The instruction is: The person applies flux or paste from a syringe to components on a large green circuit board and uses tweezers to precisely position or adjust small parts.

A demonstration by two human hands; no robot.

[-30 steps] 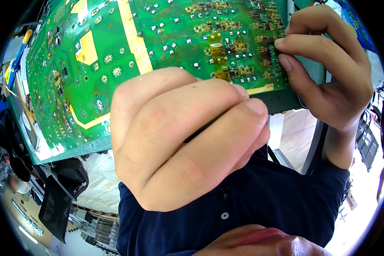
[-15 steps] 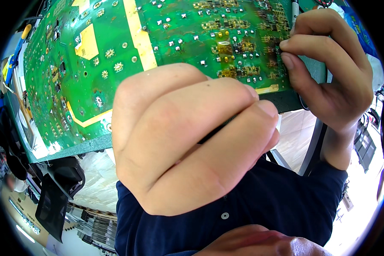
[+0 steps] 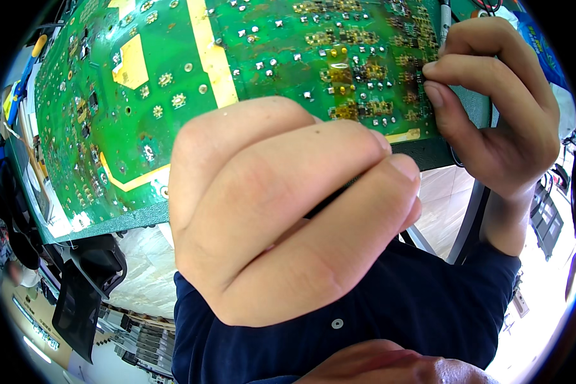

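Note:
A large green circuit board (image 3: pixel 141 128) with pale yellow strips, solder points and amber taped patches fills the upper view. My left hand (image 3: pixel 281 205) is large in the foreground, in front of the board's lower edge, fingers curled tightly; whatever it holds is hidden. My right hand (image 3: pixel 493 109) is at the board's right edge, with thumb and bent fingers close together at the crowded components; I cannot tell what, if anything, is pinched there. A white, pen-like tool (image 3: pixel 445 19) stands beside its upper fingertips, partly hidden.
The board lies on a green surface (image 3: pixel 109 229). Yellow-and-blue tools (image 3: pixel 24 82) and papers are at the left edge, a blue package (image 3: pixel 534 45) and wires at top right. A black chair (image 3: pixel 83 301) and light floor (image 3: pixel 144 269) show below.
My left hand has moved slightly right and downward. The board and my right hand appear a little further right in the view; both hands keep their curled shape.

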